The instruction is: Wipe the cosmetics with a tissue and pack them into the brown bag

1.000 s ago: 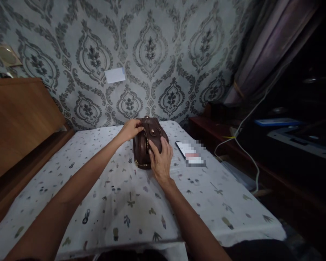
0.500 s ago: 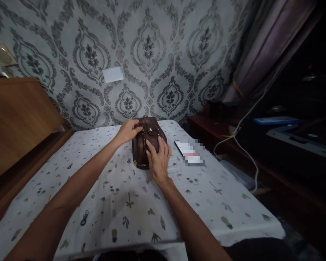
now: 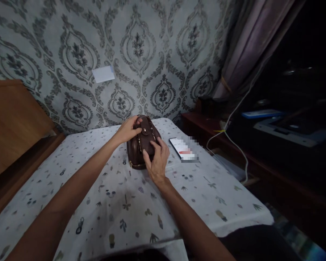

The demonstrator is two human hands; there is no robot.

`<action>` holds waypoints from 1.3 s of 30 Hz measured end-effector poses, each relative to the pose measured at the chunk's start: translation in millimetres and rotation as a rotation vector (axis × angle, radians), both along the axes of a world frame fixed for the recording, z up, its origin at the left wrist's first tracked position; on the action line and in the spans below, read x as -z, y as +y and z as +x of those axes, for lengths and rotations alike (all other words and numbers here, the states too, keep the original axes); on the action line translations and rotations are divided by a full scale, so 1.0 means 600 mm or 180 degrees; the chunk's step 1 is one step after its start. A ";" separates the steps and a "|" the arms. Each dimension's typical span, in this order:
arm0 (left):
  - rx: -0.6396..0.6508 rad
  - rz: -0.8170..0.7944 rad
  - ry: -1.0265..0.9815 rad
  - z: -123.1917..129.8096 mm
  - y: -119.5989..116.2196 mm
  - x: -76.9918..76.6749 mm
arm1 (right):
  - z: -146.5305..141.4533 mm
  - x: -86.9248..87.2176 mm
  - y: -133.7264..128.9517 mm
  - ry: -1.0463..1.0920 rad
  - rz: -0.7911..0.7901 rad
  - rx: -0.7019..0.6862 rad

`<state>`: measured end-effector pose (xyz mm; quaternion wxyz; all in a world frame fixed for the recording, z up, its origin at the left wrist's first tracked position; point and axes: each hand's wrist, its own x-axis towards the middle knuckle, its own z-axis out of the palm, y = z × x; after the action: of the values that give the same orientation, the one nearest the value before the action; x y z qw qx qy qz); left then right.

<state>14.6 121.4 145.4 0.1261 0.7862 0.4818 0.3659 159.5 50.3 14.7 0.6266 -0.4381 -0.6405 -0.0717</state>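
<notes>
A brown leather-look handbag [image 3: 147, 144] with gold-coloured zips and a round metal stud on its flap lies on the patterned sheet. My left hand [image 3: 127, 130] grips its far left edge, thumb on the flap side and fingers curled over the top; some fingertips are hard to make out. Along the near right side rests my right hand [image 3: 158, 159], its fingers spread and bent, fingertips at the bag's front panel. To the right of the bag lies a phone [image 3: 179, 148] with a lit, partly blurred screen.
The bag rests on a white printed sheet [image 3: 125, 195] that meets a wallpapered wall. A wooden panel [image 3: 19, 123] stands at left. On the right, a white cable [image 3: 235, 145] hangs near a dark red ledge [image 3: 195, 121] and a curtain [image 3: 256, 43].
The view has turned slightly right, shifting the scene left. My right hand's fingers have drawn back from the flap toward the bag's right side. My left hand stays at the bag's left edge.
</notes>
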 end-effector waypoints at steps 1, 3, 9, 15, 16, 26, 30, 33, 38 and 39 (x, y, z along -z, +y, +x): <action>0.0032 -0.0006 0.0011 0.009 0.005 -0.002 | 0.001 0.000 -0.002 0.0097 -0.0012 0.0030; 0.0065 -0.0057 0.0184 0.028 0.016 -0.008 | 0.002 -0.002 -0.007 0.0174 -0.0018 0.0081; -0.0163 -0.0142 0.0452 0.064 0.034 -0.015 | 0.006 -0.003 -0.012 0.0024 0.0029 -0.0022; -0.0269 -0.0145 0.0165 0.074 0.028 -0.009 | 0.009 0.005 -0.006 -0.0100 -0.0073 -0.0026; -0.0271 -0.0154 0.0094 0.075 0.027 -0.007 | 0.009 0.006 -0.005 -0.0114 -0.0110 -0.0008; -0.0103 -0.0272 -0.0307 0.068 0.033 0.006 | 0.016 -0.001 0.001 -0.0124 -0.0054 0.0073; -0.0083 -0.0118 -0.0188 0.046 0.013 0.015 | 0.017 -0.003 0.000 -0.0070 -0.0064 0.0018; 0.0059 0.0366 0.0151 0.025 -0.016 0.036 | 0.015 -0.002 -0.002 -0.0077 -0.0130 -0.0075; 0.0186 0.0530 0.0259 0.008 -0.036 0.072 | 0.012 0.001 -0.002 -0.0112 -0.0102 -0.0131; 0.0169 0.0531 0.0246 0.009 -0.034 0.075 | 0.012 0.001 -0.001 -0.0110 -0.0118 -0.0127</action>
<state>19.8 101.2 100.5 0.0511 0.8200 0.4331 0.3707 166.4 49.7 14.0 0.6085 -0.4355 -0.6611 -0.0549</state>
